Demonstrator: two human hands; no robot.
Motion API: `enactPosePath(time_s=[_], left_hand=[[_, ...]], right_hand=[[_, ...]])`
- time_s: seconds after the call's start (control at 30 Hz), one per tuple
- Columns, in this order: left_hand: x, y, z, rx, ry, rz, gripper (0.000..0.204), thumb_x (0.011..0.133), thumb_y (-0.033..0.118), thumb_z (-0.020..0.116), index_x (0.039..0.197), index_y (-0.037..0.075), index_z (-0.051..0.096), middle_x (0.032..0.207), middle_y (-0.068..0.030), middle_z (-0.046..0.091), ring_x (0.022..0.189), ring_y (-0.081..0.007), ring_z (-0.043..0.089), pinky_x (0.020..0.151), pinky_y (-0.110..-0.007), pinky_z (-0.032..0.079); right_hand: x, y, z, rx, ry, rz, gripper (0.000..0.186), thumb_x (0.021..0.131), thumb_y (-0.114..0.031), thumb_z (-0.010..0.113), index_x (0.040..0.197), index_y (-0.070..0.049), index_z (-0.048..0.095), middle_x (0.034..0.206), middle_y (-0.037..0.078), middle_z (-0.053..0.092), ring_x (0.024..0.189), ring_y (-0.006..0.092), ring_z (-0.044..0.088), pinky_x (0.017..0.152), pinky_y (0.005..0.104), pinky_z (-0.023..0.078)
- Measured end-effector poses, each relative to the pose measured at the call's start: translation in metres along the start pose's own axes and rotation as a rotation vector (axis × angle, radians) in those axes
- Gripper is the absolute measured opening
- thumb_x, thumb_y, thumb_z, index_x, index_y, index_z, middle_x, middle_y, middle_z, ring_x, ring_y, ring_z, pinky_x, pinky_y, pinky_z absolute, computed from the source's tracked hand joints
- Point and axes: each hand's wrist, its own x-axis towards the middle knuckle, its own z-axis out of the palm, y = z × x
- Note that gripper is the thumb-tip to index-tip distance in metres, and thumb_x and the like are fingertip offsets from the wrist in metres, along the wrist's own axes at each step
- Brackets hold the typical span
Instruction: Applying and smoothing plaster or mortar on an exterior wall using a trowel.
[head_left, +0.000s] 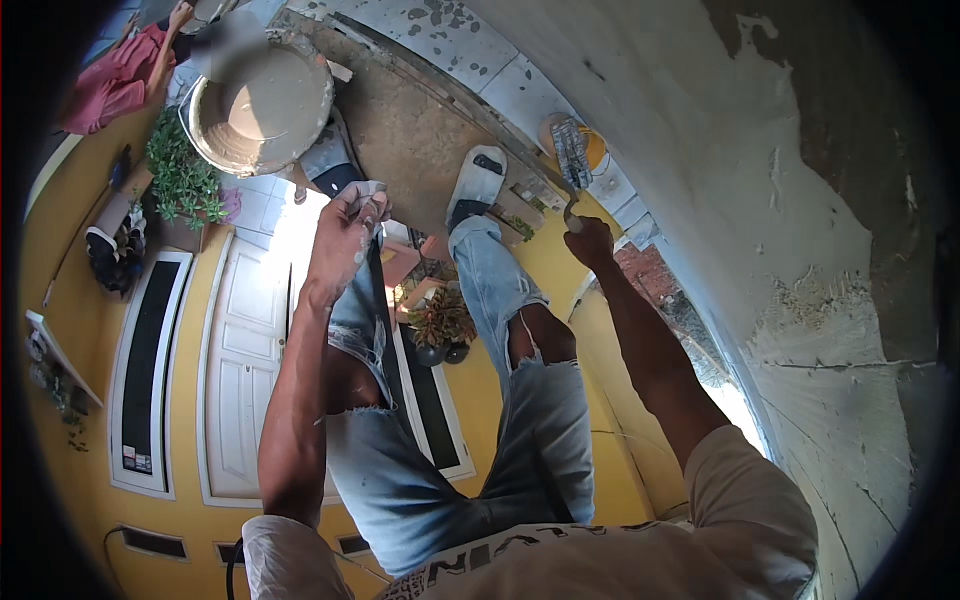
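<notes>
My left hand (352,232), smeared with pale plaster, is closed near the middle, above my left leg; what its fingers hold, if anything, I cannot make out. My right hand (590,240) grips the curved handle of a plaster-caked tool (572,150), whose grey head overlaps a small yellow bucket (598,148). A large bucket (200,128) crusted with grey-beige mix stands at the upper left, beside my left foot. My sandalled feet rest on a narrow dirty platform (400,120).
A wall with patchy grey plaster (820,250) curves along my right. Below are a yellow housefront (180,400) with a white door (240,360), potted plants (185,170) and a wall shelf (65,355). Another person in a red shirt (115,80) is at the upper left.
</notes>
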Motion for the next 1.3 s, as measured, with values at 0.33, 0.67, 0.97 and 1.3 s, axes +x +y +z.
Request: enactPosePath(time_s=[0.33, 0.67, 0.97, 1.3], left_hand=[[0.04, -0.026, 0.013, 0.801, -0.337, -0.156, 0.026, 0.103, 0.015, 0.057, 0.125, 0.001, 0.062, 0.105, -0.0162, 0.07, 0.098, -0.0283, 0.068, 0.091, -0.038, 0.052], [0.063, -0.044, 0.017, 0.747, -0.218, -0.188, 0.025, 0.103, 0.017, 0.062, 0.121, 0.0, 0.064, 0.103, -0.0176, 0.071, 0.102, -0.0289, 0.068, 0.098, -0.04, 0.049], [0.043, -0.045, 0.03, 0.788, -0.3, -0.056, 0.028, 0.104, 0.022, 0.06, 0.092, -0.003, 0.065, 0.062, -0.0127, 0.056, 0.061, -0.0251, 0.058, 0.068, -0.037, 0.05], [-0.038, -0.044, 0.102, 0.764, 0.013, 0.24, 0.044, 0.09, 0.008, 0.069, 0.13, 0.0, 0.054, 0.114, -0.0227, 0.063, 0.101, -0.0374, 0.066, 0.09, -0.045, 0.053]], right_hand=[[0.192, 0.161, 0.14, -0.004, 0.131, -0.176, 0.049, 0.069, -0.034, 0.085, 0.105, -0.002, 0.073, 0.121, 0.021, 0.068, 0.116, 0.037, 0.064, 0.1, 0.046, 0.052], [0.268, 0.186, 0.193, 0.094, 0.219, -0.084, 0.052, 0.074, -0.023, 0.077, 0.119, 0.0, 0.07, 0.126, 0.019, 0.063, 0.113, 0.0381, 0.066, 0.099, 0.0472, 0.053], [0.18, 0.093, 0.115, 0.028, 0.284, -0.189, 0.032, 0.077, -0.015, 0.072, 0.107, -0.002, 0.07, 0.106, 0.019, 0.064, 0.101, 0.0425, 0.067, 0.086, 0.0517, 0.054], [-0.007, -0.155, -0.055, 0.846, -0.412, -0.321, 0.036, 0.079, -0.015, 0.076, 0.112, 0.0, 0.073, 0.077, 0.0, 0.064, 0.071, 0.0054, 0.058, 0.063, 0.027, 0.047]])
